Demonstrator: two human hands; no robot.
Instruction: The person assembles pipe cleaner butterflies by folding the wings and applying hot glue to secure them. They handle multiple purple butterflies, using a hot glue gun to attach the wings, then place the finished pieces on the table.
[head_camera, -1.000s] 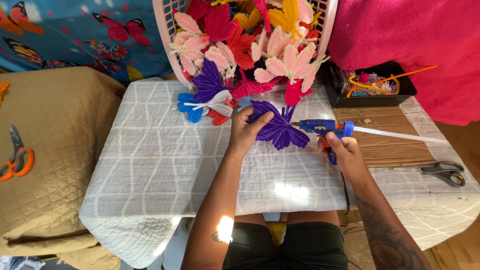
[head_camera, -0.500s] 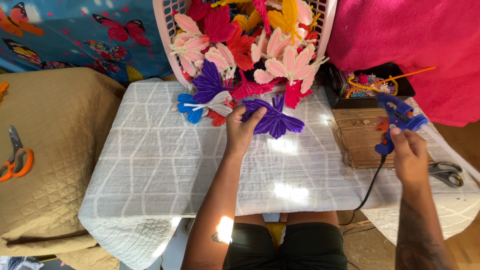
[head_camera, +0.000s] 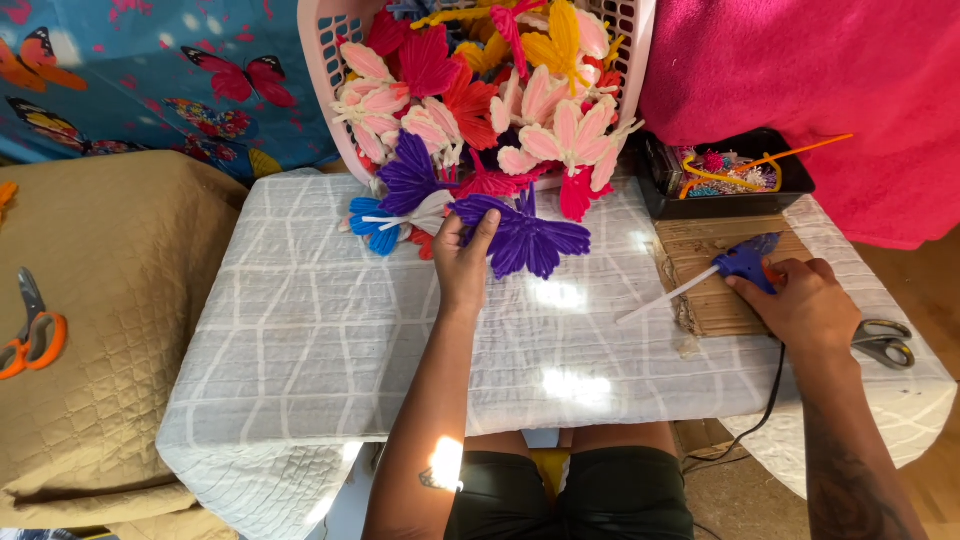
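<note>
My left hand (head_camera: 463, 262) grips a purple yarn butterfly (head_camera: 530, 238) by its left wing, holding it just above the white quilted table cover (head_camera: 300, 330). My right hand (head_camera: 800, 300) is closed around a blue glue gun (head_camera: 745, 263) resting on a brown woven mat (head_camera: 715, 290) at the right. A white glue stick (head_camera: 665, 297) juts out of the gun toward the left. The gun's black cord (head_camera: 770, 400) runs down off the table edge.
A tipped pink basket (head_camera: 330, 60) spills several coloured yarn butterflies (head_camera: 480, 110) onto the table's far side. A black tray of craft bits (head_camera: 720, 170) sits at back right, grey scissors (head_camera: 885, 340) at far right, orange scissors (head_camera: 30, 335) on the tan cushion at left.
My right hand carried the glue gun from beside the purple butterfly out to the right and lowered it onto the brown mat. My left hand kept hold of the butterfly.
</note>
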